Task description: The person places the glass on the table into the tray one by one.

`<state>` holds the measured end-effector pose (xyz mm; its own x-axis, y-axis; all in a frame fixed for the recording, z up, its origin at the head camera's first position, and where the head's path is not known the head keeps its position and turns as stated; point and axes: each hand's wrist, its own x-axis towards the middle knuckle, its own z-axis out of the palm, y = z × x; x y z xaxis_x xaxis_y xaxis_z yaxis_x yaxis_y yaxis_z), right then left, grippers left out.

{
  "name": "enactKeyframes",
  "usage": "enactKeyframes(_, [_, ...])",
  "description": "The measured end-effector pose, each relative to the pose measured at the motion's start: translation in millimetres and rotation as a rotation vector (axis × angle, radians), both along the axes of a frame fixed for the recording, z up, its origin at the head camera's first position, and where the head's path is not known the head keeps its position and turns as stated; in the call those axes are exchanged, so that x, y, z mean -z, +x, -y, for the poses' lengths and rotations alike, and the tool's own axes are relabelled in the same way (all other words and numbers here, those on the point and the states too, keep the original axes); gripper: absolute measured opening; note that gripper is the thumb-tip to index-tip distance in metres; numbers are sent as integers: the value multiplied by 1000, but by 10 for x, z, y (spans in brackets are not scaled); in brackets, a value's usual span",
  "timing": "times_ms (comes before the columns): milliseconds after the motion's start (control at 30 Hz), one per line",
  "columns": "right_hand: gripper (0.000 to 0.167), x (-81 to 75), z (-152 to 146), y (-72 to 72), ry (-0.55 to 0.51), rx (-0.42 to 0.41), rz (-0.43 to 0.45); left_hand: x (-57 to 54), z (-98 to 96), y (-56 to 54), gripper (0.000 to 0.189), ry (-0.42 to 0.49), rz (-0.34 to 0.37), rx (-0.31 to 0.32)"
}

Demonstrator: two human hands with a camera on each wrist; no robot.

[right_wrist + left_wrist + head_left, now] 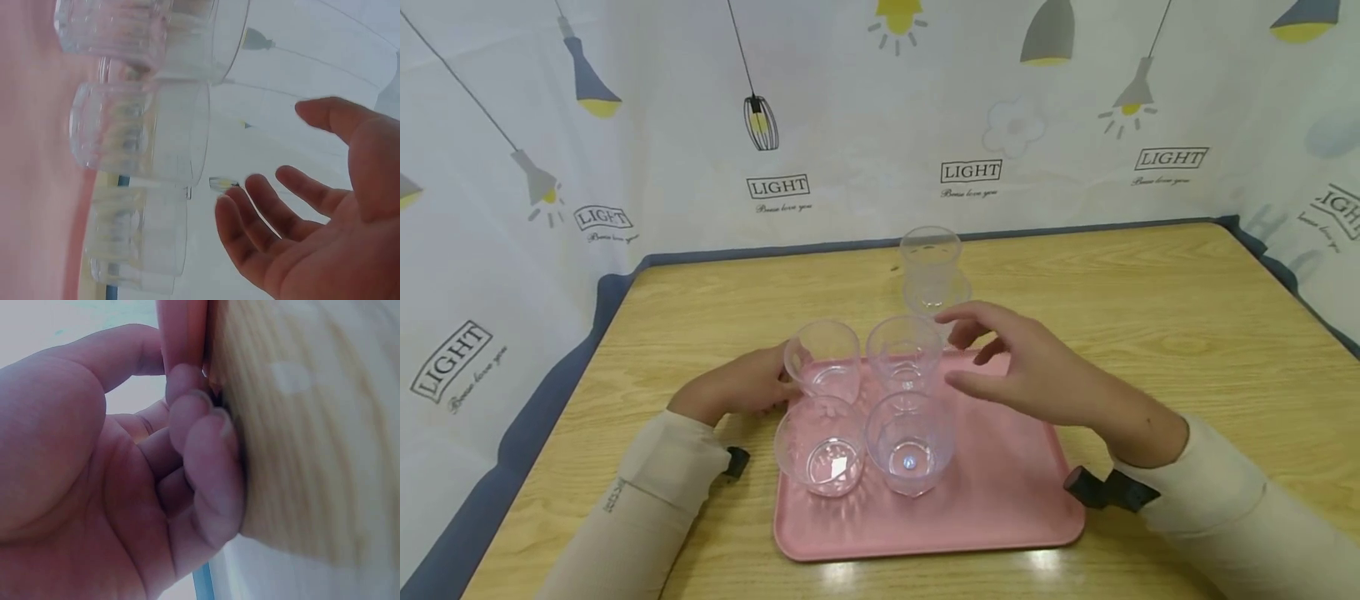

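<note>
Several clear plastic cups stand in two rows on the left part of a pink tray [1000,500]. My left hand [756,379] is at the tray's left edge; in the left wrist view its thumb lies on one side of the pink rim [182,331] and the curled fingers [212,462] on the other, close to the wood. My right hand [1026,362] hovers over the tray's far right part, fingers apart and holding nothing. Its fingertips are beside the back right cup [904,354]. The front right cup [910,446] and front left cup [822,450] are nearer me.
Beyond the tray, two more clear cups, a rear one [930,250] and a nearer one [937,292], overlap in the head view. The wooden table [1187,333] ends at a white curtain [865,125] printed with lamps.
</note>
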<state>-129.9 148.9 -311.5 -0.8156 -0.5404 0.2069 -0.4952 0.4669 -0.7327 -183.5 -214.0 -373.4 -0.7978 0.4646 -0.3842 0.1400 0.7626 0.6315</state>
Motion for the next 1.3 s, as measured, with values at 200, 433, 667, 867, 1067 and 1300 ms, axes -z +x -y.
enactKeyframes(200, [49, 51, -60, -187, 4, 141, -127, 7, 2, 0, 27, 8, 4, -3])
enactKeyframes(433, [54, 134, -113, -403, 69, 187, -120, -8, -2, 9, 26, 5, 19, -8])
enactKeyframes(667, [62, 191, -83, -582, 91, 183, -14, -20, -1, 12, 27, 5, 21, -10])
enactKeyframes(867, [72, 264, -49, -687, 90, 188, 36, -13, -7, 9, 26, 7, 18, -11])
enactKeyframes(1067, [77, 341, -42, -744, 70, 197, 53, -31, -21, 8, 26, 4, 7, -5])
enactKeyframes(1300, [83, 395, -23, -808, 60, 194, 88, -39, -11, 19, 27, -14, 5, -11])
